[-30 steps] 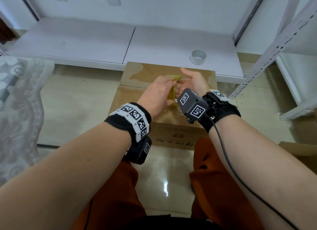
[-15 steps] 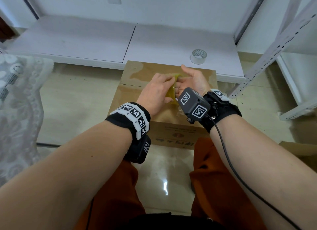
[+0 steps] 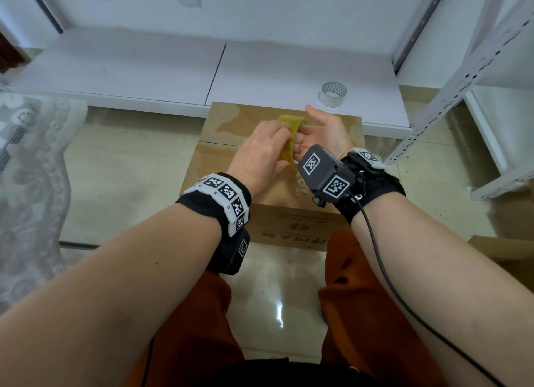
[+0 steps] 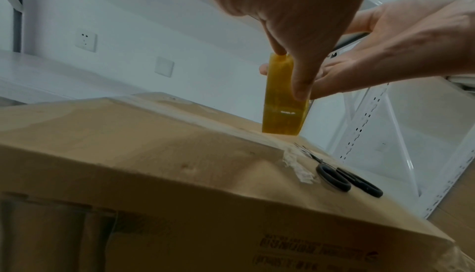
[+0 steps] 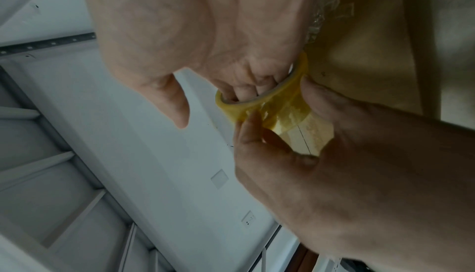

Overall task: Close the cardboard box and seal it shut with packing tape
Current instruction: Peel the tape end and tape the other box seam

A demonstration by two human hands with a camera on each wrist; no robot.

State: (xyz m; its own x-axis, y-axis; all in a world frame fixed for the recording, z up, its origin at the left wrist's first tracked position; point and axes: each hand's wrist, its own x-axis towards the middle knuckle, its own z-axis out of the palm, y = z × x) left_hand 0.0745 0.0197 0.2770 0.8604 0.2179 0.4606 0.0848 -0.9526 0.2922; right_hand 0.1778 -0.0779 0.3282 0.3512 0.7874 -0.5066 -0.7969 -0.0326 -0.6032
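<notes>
The brown cardboard box (image 3: 222, 161) stands on the floor between my knees with its top flaps down. Both hands hover over its top. My right hand (image 3: 326, 129) lies palm up with its fingers hooked through the core of a yellow packing tape roll (image 3: 290, 120). My left hand (image 3: 260, 152) pinches the roll's outer face between thumb and forefinger. The left wrist view shows the tape roll (image 4: 282, 110) upright just above the box (image 4: 154, 144). In the right wrist view a short pale strip lifts off the tape roll (image 5: 270, 101) under the left hand (image 5: 334, 164).
Black-handled scissors (image 4: 344, 177) lie on the box top near its right front corner, beside crumpled clear tape. A white tape roll (image 3: 333, 94) stands on the low white platform behind the box. White metal shelving (image 3: 462, 77) rises on the right; lace fabric hangs at the left.
Both hands stay over the box. The left fingers have shifted slightly along the roll's outer face, and the roll has turned a little in the right hand.
</notes>
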